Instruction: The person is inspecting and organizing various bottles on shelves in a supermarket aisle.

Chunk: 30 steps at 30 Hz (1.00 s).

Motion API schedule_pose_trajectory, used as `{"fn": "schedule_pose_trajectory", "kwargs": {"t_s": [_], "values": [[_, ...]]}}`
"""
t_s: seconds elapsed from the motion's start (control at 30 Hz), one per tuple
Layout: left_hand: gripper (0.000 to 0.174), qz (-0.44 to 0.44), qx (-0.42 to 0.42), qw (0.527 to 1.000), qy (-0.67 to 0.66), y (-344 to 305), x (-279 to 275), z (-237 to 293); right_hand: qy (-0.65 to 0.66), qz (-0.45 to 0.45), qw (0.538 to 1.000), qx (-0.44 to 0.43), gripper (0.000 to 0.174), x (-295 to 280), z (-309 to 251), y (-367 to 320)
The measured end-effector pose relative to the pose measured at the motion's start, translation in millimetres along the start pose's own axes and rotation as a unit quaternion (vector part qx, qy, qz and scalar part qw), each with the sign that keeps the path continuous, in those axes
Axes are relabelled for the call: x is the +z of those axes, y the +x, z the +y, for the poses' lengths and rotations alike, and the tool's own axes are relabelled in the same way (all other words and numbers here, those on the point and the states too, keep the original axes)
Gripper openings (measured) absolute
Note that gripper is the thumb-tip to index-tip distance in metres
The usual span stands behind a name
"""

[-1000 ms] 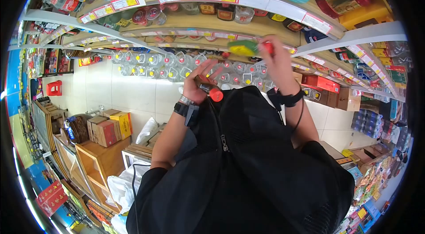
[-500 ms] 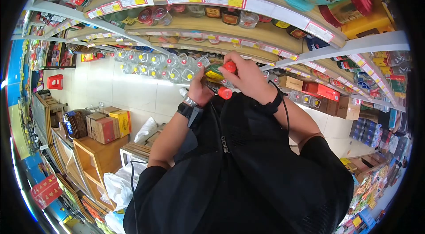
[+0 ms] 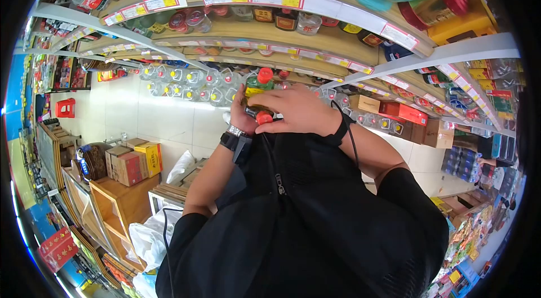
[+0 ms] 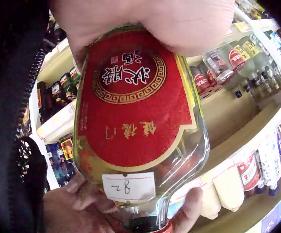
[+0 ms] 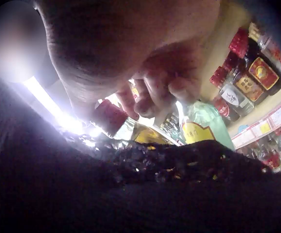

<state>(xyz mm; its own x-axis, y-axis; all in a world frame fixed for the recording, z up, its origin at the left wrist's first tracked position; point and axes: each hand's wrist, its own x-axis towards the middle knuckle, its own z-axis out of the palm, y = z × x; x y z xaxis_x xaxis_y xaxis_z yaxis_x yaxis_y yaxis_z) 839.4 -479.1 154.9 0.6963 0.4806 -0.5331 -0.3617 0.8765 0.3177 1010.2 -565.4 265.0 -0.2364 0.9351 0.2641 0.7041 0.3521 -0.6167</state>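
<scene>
Two red-capped liquor bottles are at my hands, close before my chest. My left hand (image 3: pixel 239 113) holds a flat glass liquor bottle (image 4: pixel 135 116) with a red label, its palm along the base and its neck pointing down in the left wrist view. A white sticker (image 4: pixel 129 187) is stuck near its shoulder. My right hand (image 3: pixel 307 109) reaches across, fingers curled about the neck end, thumb beside a red cap (image 3: pixel 264 117). Just beyond the fingers stands a green bottle (image 3: pixel 256 88) with a yellow label, its lower part hidden behind the hands.
Liquor shelves (image 3: pixel 332 33) with price tags curve across the front. Large clear jugs (image 3: pixel 194 78) line the floor beneath. Cartons (image 3: pixel 132 165) sit on a wooden cabinet (image 3: pixel 121 196) at left. A red stool (image 3: pixel 65 108) stands on the tiles farther off.
The right hand has come from the upper right to the left hand, bringing the green bottle with it. That bottle now stands upright by the left fingers, and the right hand is over the other bottle.
</scene>
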Motion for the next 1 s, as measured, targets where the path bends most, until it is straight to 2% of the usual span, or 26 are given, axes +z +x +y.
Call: {"fn": "schedule_pose_trajectory", "kwargs": {"t_s": [0.03,0.1,0.17,0.23,0.33,0.37,0.4,0.43,0.5,0.53,0.57,0.6,0.63,0.7,0.73,0.77,0.8,0.83,0.9,0.93,0.97,1.0], "values": [[0.058,-0.001,-0.002,1.0,0.001,-2,4,0,0.0,0.001,1.0,0.002,0.052,0,1,0],[0.061,-0.013,-0.016,1.0,0.018,-6,9,2,0.027,-0.092,0.995,0.025,0.048,-3,2,0],[0.062,-0.029,-0.014,0.999,0.017,-1,1,-1,0.025,-0.086,0.996,0.017,0.045,-8,-2,0],[0.063,0.007,-0.011,1.0,0.02,0,0,-5,0.026,-0.081,0.996,0.01,0.041,-5,-5,-3],[0.06,0.01,-0.035,0.999,-0.023,11,-15,-7,0.023,-0.097,0.994,0.048,0.037,5,1,-5],[0.058,0.015,-0.037,0.998,-0.041,15,-21,-9,0.033,-0.057,0.995,0.074,0.035,6,7,-6],[0.053,0.072,-0.015,0.996,-0.056,12,-10,-7,0.043,-0.018,0.994,0.1,0.033,8,15,-8],[0.053,0.072,-0.014,0.996,-0.057,13,-12,-8,0.08,0.019,0.993,0.084,0.028,8,25,-10],[0.049,0.002,0.022,0.997,-0.07,16,-19,-10,0.189,0.06,0.972,0.126,0.025,1,33,-18],[0.046,0.015,0.039,0.996,-0.082,14,-17,-10,0.188,0.055,0.973,0.124,0.025,-2,40,-23],[0.046,0.015,0.042,0.995,-0.087,12,-20,-10,0.198,0.13,0.962,0.138,0.023,-3,50,-30],[0.045,0.066,0.039,0.992,-0.098,12,-25,-9,0.206,0.204,0.945,0.151,0.02,-7,59,-36],[0.044,0.117,0.034,0.986,-0.11,11,-28,-9,0.204,0.199,0.947,0.151,0.02,-16,67,-41],[0.039,0.115,0.028,0.985,-0.128,17,-55,-10,0.279,0.301,0.864,0.292,0.018,-34,84,-50],[0.037,0.015,0.086,0.996,0.011,32,-94,-17,0.276,0.299,0.865,0.295,0.018,-41,96,-54],[0.035,-0.085,0.143,0.975,0.149,40,-114,-23,0.202,0.324,0.887,0.259,0.019,-48,112,-57],[0.034,0.005,0.074,0.997,-0.019,17,-65,-12,0.127,0.347,0.903,0.22,0.021,-55,124,-59],[0.034,0.004,0.073,0.997,-0.021,13,-55,-10,0.125,0.345,0.904,0.22,0.021,-63,134,-60],[0.036,0.058,0.031,0.987,-0.146,8,-47,-7,0.06,0.296,0.912,0.276,0.028,-76,148,-57],[0.036,0.059,0.032,0.987,-0.148,6,-45,-7,0.07,0.292,0.906,0.299,0.037,-80,149,-54],[0.036,0.07,0.036,0.988,-0.137,6,-43,-8,0.07,0.29,0.907,0.298,0.037,-81,164,-54],[0.037,0.08,0.04,0.988,-0.125,6,-43,-9,-0.001,0.272,0.914,0.302,0.04,-81,188,-58]]}}
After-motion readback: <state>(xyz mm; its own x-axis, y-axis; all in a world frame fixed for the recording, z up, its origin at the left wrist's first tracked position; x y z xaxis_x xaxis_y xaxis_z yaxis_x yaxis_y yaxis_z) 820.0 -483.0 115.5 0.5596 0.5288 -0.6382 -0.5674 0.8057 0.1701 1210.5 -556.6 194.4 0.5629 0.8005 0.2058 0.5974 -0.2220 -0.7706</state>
